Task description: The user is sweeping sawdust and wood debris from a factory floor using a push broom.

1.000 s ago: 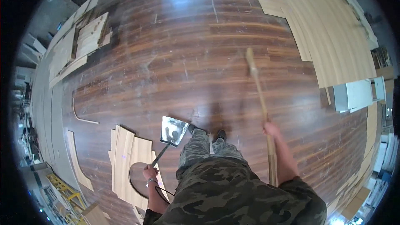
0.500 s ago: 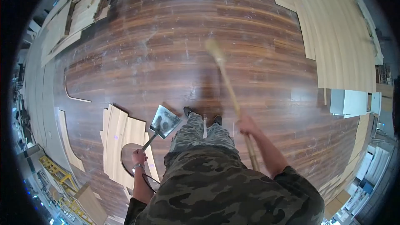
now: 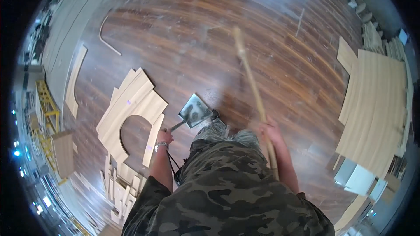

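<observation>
I stand on a dark wooden floor (image 3: 183, 39) and look down at my camouflage clothes. My left hand (image 3: 164, 137) grips the handle of a grey metal dustpan (image 3: 195, 110), whose pan hangs just in front of my feet. My right hand (image 3: 270, 132) is closed around a long wooden broom handle (image 3: 251, 83) that slants up and to the left, away from me. The broom's head is not in sight.
Pale plywood offcuts (image 3: 131, 105), one with an arched cutout, lie on the floor at my left. A large stack of plywood sheets (image 3: 376, 105) lies at the right. A thin curved strip (image 3: 107, 35) and more boards lie farther off; a yellow frame (image 3: 46, 105) stands at the far left.
The view has swung to the right, so the plywood offcuts now sit closer at my left. The broom handle has tilted further left. Both hands keep their grips.
</observation>
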